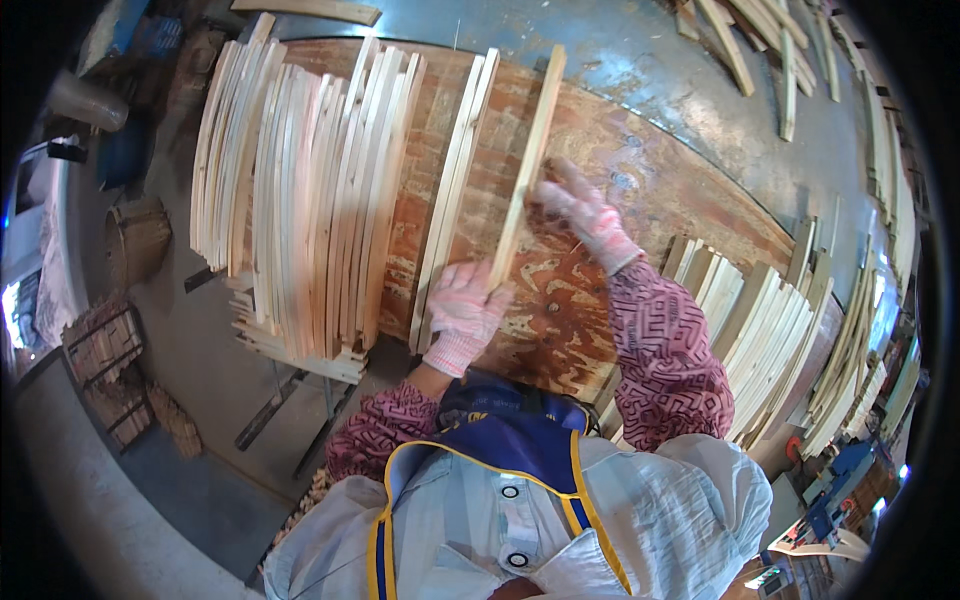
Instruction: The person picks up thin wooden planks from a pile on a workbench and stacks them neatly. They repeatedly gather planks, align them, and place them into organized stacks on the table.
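My left hand (466, 306), in a white and pink knit glove, is at the near end of a single wooden strip (531, 161), with that end between thumb and fingers. The strip slants away from me over a worn plywood board (592, 300). My right hand (581, 210), gloved alike and slightly blurred, is beside the strip's right side with fingers apart. Whether its fingertips touch the wood I cannot tell. Left of the strip lies a close pair of pale strips (456, 187), partly beneath my left hand.
A dense row of wooden strips (300, 202) covers the board's left side. More strips (757, 315) are stacked at right, near my right sleeve. Beyond the board, a metal surface (660, 45) bears loose strips (780, 45). A brown bucket-like container (139, 241) stands on the floor at left.
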The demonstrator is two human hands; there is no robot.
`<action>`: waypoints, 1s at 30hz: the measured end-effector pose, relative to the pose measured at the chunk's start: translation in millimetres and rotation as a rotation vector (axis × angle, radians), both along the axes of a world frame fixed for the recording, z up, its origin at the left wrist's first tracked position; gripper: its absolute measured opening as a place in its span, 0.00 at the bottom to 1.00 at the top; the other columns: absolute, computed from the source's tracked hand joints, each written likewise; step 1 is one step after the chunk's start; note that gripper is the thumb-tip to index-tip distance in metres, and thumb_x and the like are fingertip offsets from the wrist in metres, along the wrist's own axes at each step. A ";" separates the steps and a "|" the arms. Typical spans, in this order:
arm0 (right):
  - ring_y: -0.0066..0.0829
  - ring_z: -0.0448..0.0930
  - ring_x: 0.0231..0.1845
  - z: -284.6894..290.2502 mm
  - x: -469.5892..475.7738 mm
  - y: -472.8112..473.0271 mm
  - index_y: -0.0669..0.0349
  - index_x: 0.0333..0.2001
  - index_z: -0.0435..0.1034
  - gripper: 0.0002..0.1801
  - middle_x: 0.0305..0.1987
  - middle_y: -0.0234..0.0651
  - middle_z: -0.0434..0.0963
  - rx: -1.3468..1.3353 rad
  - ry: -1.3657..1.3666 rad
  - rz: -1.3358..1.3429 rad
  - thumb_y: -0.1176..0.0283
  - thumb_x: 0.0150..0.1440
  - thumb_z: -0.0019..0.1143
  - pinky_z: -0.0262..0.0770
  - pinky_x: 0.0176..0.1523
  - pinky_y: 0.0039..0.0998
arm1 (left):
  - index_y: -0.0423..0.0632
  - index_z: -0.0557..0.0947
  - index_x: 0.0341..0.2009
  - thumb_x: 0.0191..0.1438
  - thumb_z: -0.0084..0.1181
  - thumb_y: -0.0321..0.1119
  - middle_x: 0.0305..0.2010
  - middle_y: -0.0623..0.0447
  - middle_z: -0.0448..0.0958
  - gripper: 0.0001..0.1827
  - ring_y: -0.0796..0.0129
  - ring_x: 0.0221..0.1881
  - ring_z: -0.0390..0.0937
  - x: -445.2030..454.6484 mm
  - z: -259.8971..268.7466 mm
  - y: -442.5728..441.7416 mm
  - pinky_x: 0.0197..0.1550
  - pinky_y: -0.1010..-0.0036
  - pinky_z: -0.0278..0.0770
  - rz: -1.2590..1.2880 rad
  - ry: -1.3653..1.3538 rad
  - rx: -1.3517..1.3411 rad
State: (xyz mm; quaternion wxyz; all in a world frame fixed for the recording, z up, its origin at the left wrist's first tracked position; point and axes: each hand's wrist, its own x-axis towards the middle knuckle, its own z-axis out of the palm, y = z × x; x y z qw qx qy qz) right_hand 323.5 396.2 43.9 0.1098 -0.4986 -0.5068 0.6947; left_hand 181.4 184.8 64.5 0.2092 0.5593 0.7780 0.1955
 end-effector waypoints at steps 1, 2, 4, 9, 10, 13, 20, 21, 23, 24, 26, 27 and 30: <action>0.40 0.79 0.54 -10.3 -14.0 -8.7 0.67 0.69 0.57 0.41 0.60 0.51 0.74 0.039 -0.022 0.025 0.59 0.58 0.65 0.77 0.54 0.32 | 0.51 0.81 0.56 0.51 0.64 0.53 0.54 0.51 0.76 0.30 0.55 0.55 0.72 -2.0 2.0 7.7 0.57 0.65 0.72 -0.139 0.160 0.052; 0.38 0.80 0.49 -20.2 -24.2 -16.3 0.68 0.68 0.58 0.41 0.53 0.50 0.77 0.017 -0.082 -0.014 0.62 0.56 0.66 0.79 0.50 0.32 | 0.51 0.78 0.59 0.54 0.61 0.57 0.59 0.50 0.73 0.33 0.54 0.60 0.69 -2.7 3.4 15.7 0.62 0.62 0.68 -0.020 0.077 -0.020; 0.34 0.82 0.39 -36.4 -33.6 -29.1 0.67 0.61 0.62 0.34 0.42 0.47 0.81 -0.107 0.009 -0.239 0.67 0.54 0.67 0.80 0.40 0.32 | 0.51 0.70 0.67 0.53 0.62 0.61 0.63 0.42 0.71 0.42 0.47 0.64 0.66 -26.4 2.8 30.4 0.67 0.55 0.63 0.224 0.233 0.019; 0.53 0.80 0.54 -41.7 -4.1 -35.3 0.60 0.70 0.55 0.46 0.52 0.59 0.79 0.458 -0.488 -0.116 0.43 0.58 0.57 0.73 0.59 0.46 | 0.47 0.63 0.71 0.50 0.67 0.59 0.67 0.39 0.68 0.51 0.48 0.67 0.67 -107.4 -21.7 27.7 0.66 0.60 0.68 0.073 -0.321 -0.520; 0.55 0.77 0.57 -39.1 1.9 -33.7 0.59 0.70 0.55 0.46 0.55 0.57 0.78 0.492 -0.560 -0.028 0.43 0.58 0.57 0.71 0.61 0.47 | 0.46 0.62 0.71 0.50 0.68 0.57 0.68 0.39 0.68 0.51 0.49 0.68 0.66 -118.3 -28.1 29.0 0.67 0.61 0.67 0.021 -0.493 -0.457; 0.52 0.75 0.63 -27.8 17.8 -40.5 0.54 0.71 0.56 0.43 0.59 0.50 0.78 0.586 -0.637 0.151 0.44 0.58 0.56 0.69 0.64 0.45 | 0.41 0.62 0.71 0.51 0.70 0.49 0.69 0.41 0.68 0.50 0.54 0.69 0.66 -130.6 -42.1 33.0 0.69 0.65 0.64 0.073 -0.761 -0.393; 0.40 0.77 0.62 -24.8 45.7 -123.5 0.51 0.64 0.69 0.31 0.61 0.43 0.78 0.406 -0.463 -0.301 0.54 0.59 0.56 0.70 0.65 0.38 | 0.37 0.75 0.56 0.52 0.67 0.42 0.51 0.37 0.81 0.31 0.51 0.51 0.81 -115.9 -32.8 10.4 0.52 0.63 0.82 0.334 -1.285 -0.238; 0.40 0.78 0.62 -25.9 51.4 -138.0 0.54 0.64 0.70 0.31 0.61 0.44 0.78 0.393 -0.437 -0.344 0.56 0.59 0.57 0.70 0.65 0.37 | 0.36 0.76 0.54 0.52 0.67 0.42 0.49 0.37 0.81 0.30 0.50 0.48 0.83 -114.9 -29.6 0.9 0.48 0.62 0.84 0.392 -1.634 -0.166; 0.38 0.78 0.61 -36.8 55.4 -164.0 0.61 0.63 0.69 0.30 0.60 0.45 0.78 0.324 -0.344 -0.398 0.61 0.59 0.58 0.70 0.65 0.36 | 0.32 0.70 0.58 0.53 0.66 0.39 0.47 0.36 0.82 0.34 0.48 0.45 0.83 -116.6 -26.3 -12.7 0.44 0.59 0.85 0.288 -1.682 -0.206; 0.37 0.78 0.61 -43.4 56.6 -173.6 0.61 0.63 0.70 0.28 0.60 0.45 0.79 0.267 -0.259 -0.452 0.63 0.59 0.57 0.71 0.65 0.36 | 0.32 0.68 0.60 0.53 0.66 0.39 0.46 0.37 0.82 0.36 0.48 0.47 0.83 -116.1 -25.5 -17.8 0.48 0.59 0.85 0.279 -1.655 -0.240; 0.34 0.79 0.60 -55.5 61.7 -184.2 0.62 0.62 0.71 0.25 0.59 0.44 0.79 0.085 -0.118 -0.585 0.69 0.61 0.56 0.71 0.64 0.34 | 0.35 0.65 0.66 0.51 0.68 0.52 0.55 0.36 0.79 0.47 0.47 0.59 0.76 -118.4 -24.6 -23.1 0.64 0.56 0.73 0.203 -1.356 -0.218; 0.32 0.78 0.60 -61.7 65.1 -185.8 0.62 0.62 0.71 0.24 0.59 0.43 0.79 0.175 -0.180 -0.592 0.70 0.61 0.56 0.71 0.64 0.33 | 0.37 0.65 0.66 0.49 0.68 0.56 0.58 0.36 0.76 0.50 0.48 0.63 0.72 -119.1 -26.3 -23.5 0.67 0.56 0.69 0.287 -1.340 -0.112; 0.30 0.79 0.59 -68.9 82.9 -182.1 0.61 0.62 0.71 0.24 0.59 0.40 0.79 0.312 -0.284 -0.626 0.71 0.62 0.56 0.71 0.63 0.30 | 0.47 0.60 0.71 0.43 0.68 0.67 0.73 0.37 0.58 0.58 0.44 0.73 0.55 -128.1 -34.0 -27.6 0.72 0.49 0.57 0.194 -0.056 -0.411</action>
